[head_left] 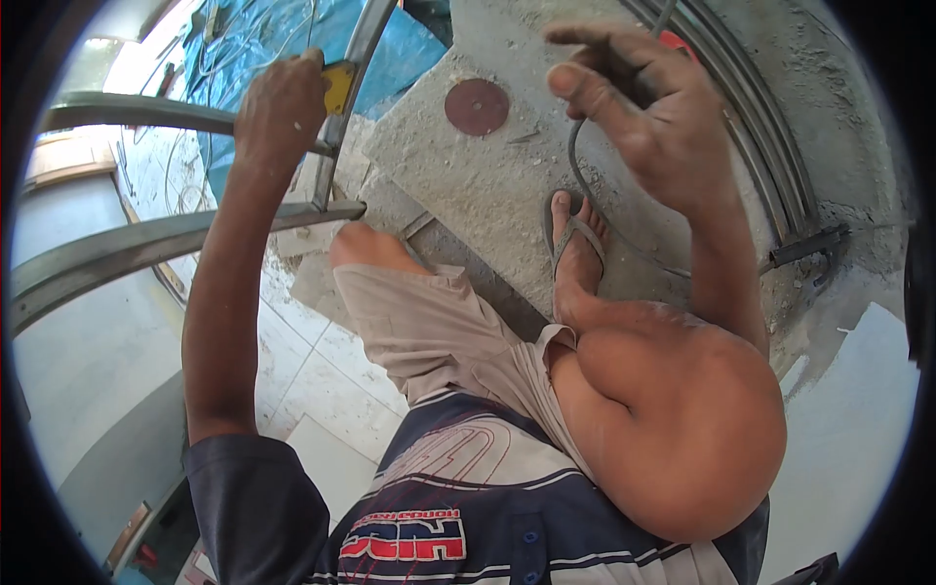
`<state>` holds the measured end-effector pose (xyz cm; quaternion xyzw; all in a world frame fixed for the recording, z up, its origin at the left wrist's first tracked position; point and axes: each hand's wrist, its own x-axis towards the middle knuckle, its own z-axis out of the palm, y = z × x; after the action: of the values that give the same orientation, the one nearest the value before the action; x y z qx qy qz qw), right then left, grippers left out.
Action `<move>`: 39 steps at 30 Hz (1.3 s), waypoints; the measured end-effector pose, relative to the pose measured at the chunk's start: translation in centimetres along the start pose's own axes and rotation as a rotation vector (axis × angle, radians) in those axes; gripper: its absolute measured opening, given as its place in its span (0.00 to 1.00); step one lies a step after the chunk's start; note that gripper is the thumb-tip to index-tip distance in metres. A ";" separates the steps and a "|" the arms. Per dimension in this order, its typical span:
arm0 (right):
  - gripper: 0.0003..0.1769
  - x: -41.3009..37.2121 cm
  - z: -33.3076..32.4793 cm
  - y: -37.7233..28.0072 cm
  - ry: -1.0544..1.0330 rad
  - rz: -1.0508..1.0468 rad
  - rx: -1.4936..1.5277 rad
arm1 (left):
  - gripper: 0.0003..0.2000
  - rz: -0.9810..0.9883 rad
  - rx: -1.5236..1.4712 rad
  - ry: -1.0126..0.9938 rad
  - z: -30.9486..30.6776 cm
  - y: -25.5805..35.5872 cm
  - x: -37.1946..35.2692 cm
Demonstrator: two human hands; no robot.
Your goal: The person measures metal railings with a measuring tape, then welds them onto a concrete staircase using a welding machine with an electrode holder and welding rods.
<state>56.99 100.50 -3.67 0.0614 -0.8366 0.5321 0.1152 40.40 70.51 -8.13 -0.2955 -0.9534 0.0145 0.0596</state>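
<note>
From my end, through the head camera, I see the left hand (278, 109) up at the metal frame (166, 244), its fingers curled in at the edge of a small yellow piece (339, 88), which sits against the upright bar; I cannot tell whether they grip that piece, the bar or both. The frame stands on my left, its lower rail ending just beside the bent left knee (359, 244). I see the right hand (648, 122) raised and slightly blurred, thumb and fingers apart with a wide gap, and I make out nothing held in it. A grey cable (573, 161) passes behind that hand and runs down beside the sandalled right foot (577, 253). Between the hands I see a reddish-brown disc (477, 107) lying flat on the dusty concrete slab (439, 171), while curved metal bars (775, 146) lie beyond the right hand, a dark clamp-like tool (809, 248) near their lower ends
</note>
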 end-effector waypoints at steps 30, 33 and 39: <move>0.26 10.0 18.8 11.5 -0.229 0.195 0.111 | 0.09 -0.128 0.007 -0.083 -1.1 1.9 0.1; 0.19 10.5 20.4 12.0 -0.192 0.191 0.170 | 0.10 -0.151 -0.022 -0.103 -1.1 2.0 0.2; 0.16 9.9 21.8 11.9 -0.067 0.181 0.160 | 0.11 -0.204 -0.048 -0.110 -1.3 2.5 0.4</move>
<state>41.95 86.05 -20.45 0.0124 -0.7969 0.6030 0.0337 41.66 72.77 -6.94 -0.1969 -0.9804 0.0018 0.0012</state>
